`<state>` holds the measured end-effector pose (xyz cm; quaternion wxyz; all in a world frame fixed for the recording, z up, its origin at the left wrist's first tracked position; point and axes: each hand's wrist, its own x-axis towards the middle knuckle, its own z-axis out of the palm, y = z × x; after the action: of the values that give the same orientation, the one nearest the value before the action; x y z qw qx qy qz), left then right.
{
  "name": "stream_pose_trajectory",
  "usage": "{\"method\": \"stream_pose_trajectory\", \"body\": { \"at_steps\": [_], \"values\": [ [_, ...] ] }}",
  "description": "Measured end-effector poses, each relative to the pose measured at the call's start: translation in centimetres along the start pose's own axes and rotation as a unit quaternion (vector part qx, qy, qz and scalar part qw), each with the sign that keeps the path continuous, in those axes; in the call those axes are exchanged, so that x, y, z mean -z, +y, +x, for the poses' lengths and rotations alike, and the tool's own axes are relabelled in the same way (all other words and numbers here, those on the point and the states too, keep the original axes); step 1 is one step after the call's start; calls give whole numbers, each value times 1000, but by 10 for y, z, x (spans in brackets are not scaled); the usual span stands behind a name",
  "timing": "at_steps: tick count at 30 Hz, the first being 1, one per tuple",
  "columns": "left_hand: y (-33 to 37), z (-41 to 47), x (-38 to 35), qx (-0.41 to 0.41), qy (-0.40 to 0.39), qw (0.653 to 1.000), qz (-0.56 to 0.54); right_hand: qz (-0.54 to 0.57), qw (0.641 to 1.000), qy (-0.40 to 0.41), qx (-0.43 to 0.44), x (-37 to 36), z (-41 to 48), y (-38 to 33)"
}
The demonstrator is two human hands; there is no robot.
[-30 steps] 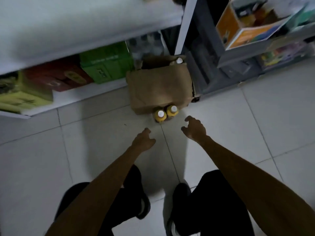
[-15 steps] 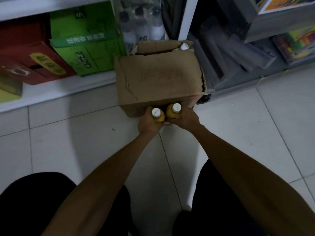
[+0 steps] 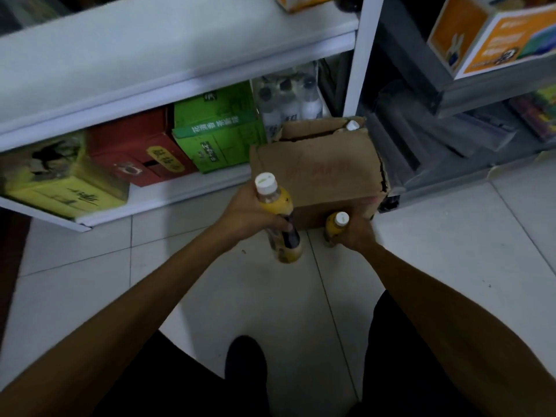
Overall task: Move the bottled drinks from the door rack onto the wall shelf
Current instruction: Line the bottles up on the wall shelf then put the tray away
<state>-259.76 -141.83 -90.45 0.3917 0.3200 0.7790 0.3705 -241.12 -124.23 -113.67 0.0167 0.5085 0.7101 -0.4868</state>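
Observation:
My left hand grips a yellow drink bottle with a white cap, lifted off the floor and tilted, its base toward me. My right hand wraps a second yellow bottle with a white cap, which stands low beside the front of a brown cardboard box. Another white bottle cap peeks out of the box's open top. A white shelf runs across above the box.
The lower shelf holds a yellow box, a red box, a green box and a pack of clear bottles. A grey rack with an orange carton stands at the right. My legs and a shoe are on the white tiled floor.
Both hands reached the two bottles on the floor and closed around them. My left hand has since lifted its bottle up and to the left; the right one stays low.

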Motion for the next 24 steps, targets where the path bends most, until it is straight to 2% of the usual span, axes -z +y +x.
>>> {"method": "stream_pose_trajectory", "body": {
  "at_steps": [2,5,9,15,17,21,24],
  "values": [
    [6,-9,12,-11,42,998,-42,53,998,18,-4,2,-9,-5],
    [16,-16,23,-34,82,988,-130,118,992,50,-16,23,-60,-50],
    [31,-9,27,-62,133,969,-198,255,967,21,3,44,-84,-76],
    [31,4,21,-93,164,932,-311,374,925,-19,62,61,-101,-99],
    [29,12,21,-83,156,923,-343,401,914,-14,68,59,-101,-101],
    [23,25,15,-18,50,907,-417,461,886,-2,55,49,-98,-99],
    [19,32,8,30,-2,910,-415,479,876,-3,54,45,-98,-103]
  ]
}}
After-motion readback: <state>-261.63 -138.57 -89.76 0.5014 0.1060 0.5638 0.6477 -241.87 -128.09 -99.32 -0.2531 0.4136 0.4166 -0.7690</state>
